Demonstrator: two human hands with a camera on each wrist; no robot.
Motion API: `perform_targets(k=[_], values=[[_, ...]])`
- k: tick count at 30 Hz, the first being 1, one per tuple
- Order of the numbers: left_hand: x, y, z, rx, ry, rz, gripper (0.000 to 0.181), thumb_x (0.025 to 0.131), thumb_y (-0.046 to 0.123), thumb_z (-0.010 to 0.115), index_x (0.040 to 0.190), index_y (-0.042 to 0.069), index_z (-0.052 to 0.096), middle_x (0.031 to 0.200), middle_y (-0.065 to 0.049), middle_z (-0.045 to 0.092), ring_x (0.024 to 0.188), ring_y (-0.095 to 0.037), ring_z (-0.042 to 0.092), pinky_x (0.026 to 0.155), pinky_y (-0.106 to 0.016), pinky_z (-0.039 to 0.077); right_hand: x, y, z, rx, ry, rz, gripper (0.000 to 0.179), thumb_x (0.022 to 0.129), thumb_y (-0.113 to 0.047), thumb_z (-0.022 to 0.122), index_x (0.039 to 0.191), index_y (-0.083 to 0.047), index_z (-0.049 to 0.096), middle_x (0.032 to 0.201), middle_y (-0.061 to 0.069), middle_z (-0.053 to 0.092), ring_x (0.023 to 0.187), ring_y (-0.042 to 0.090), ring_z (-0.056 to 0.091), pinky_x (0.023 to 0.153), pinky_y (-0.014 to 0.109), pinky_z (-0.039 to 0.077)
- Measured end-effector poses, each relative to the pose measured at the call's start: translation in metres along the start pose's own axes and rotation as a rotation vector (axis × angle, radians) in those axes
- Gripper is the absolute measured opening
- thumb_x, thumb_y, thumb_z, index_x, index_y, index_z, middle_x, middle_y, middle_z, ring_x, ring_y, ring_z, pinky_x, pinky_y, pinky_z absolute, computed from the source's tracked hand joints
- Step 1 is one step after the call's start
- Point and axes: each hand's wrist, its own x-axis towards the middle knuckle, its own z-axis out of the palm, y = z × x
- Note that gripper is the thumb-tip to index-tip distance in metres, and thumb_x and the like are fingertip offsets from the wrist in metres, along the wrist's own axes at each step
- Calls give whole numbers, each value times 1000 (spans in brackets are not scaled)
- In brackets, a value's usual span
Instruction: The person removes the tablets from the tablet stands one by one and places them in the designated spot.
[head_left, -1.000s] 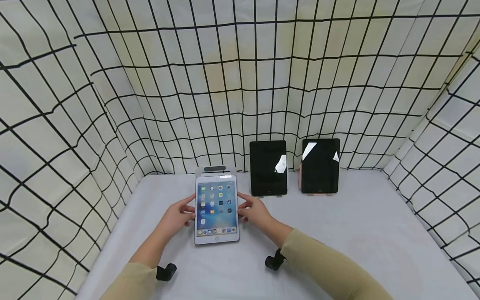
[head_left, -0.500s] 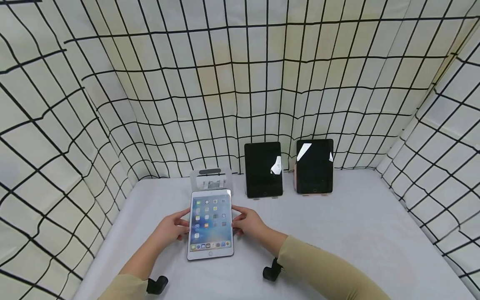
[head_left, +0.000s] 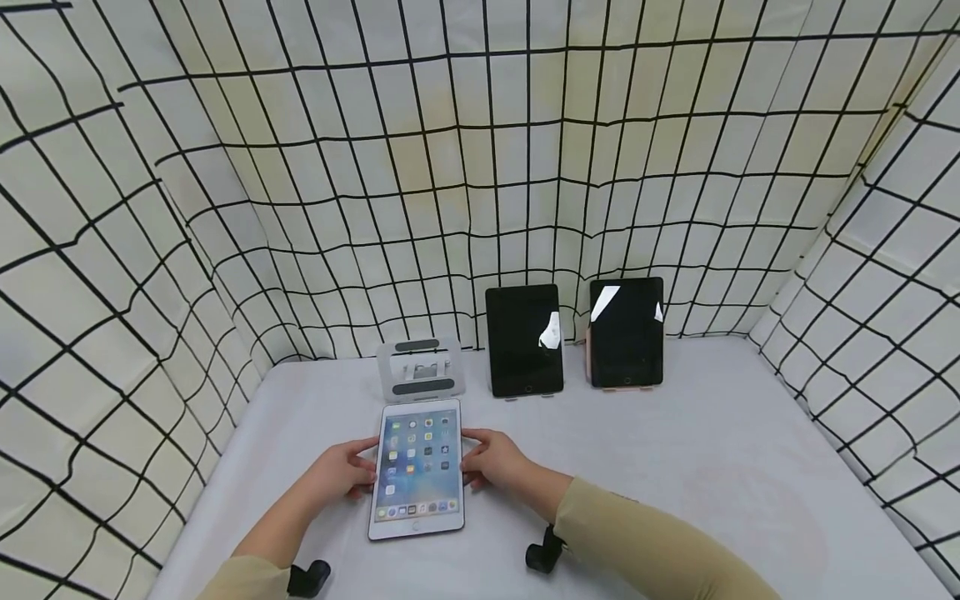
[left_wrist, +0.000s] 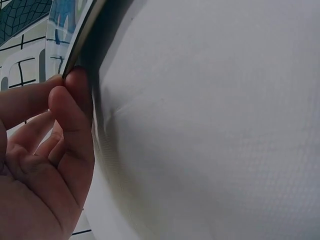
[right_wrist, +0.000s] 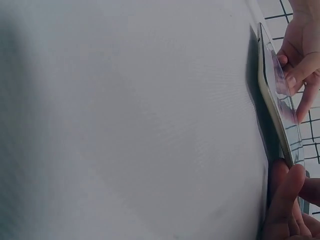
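A white tablet (head_left: pixel 417 471) with its screen lit and app icons showing is between my two hands, just in front of an unoccupied tablet stand. My left hand (head_left: pixel 339 472) holds its left edge, thumb and fingers pinching the rim, as the left wrist view shows with the hand (left_wrist: pixel 50 145). On the opposite edge my right hand (head_left: pixel 495 460) pinches the tablet in the same way. In the right wrist view the tablet (right_wrist: pixel 275 95) is seen edge-on, slightly tilted, a dark shadow beneath it. The pale stand (head_left: pixel 422 371) has grey pads on its back plate.
Two black-screened tablets lean on stands at the back: one tablet (head_left: pixel 525 342) in the middle, another tablet (head_left: pixel 627 333) to its right on a pink stand. A white cloth covers the table (head_left: pixel 675 483). White walls with a black grid (head_left: pixel 517 150) enclose three sides.
Both hands have drawn the tablet toward the person, away from the stand. The stand, mostly covered before, now shows its back plate and lower pad. The view has shifted slightly.
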Motion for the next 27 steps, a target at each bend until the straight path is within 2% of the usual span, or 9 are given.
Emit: perform_targets(k=[7, 16, 22, 27], values=[[-4, -2, 0, 24, -26, -34, 61, 88, -3, 65, 145, -2, 45, 82, -5, 66, 67, -19, 62, 60, -32, 52, -8, -4, 6, -41, 5, 46, 61, 87, 2, 69, 144, -9, 51, 82, 9, 67, 65, 19, 66, 58, 27, 55], [-6, 0, -5, 21, -80, -70, 60, 89, -1, 66, 145, -1, 46, 82, -6, 66, 67, -18, 62, 61, -30, 53, -8, -6, 7, -87, -5, 73, 60, 87, 2, 69, 143, -6, 50, 80, 10, 67, 62, 17, 65, 55, 24, 53], [-2, 0, -8, 19, -85, -113, 62, 88, 1, 68, 146, 2, 46, 78, -7, 67, 62, -17, 61, 58, -27, 51, -6, -8, 11, -118, -9, 87, 61, 88, 0, 70, 145, -6, 49, 76, 10, 68, 58, 17, 64, 53, 22, 51], [4, -2, -9, 24, -84, -127, 62, 88, 1, 69, 146, 4, 47, 75, -7, 67, 59, -15, 61, 56, -26, 51, -4, -12, 11, -102, 19, 139, 62, 87, 0, 72, 145, -11, 51, 76, 9, 70, 54, 14, 64, 50, 21, 52]])
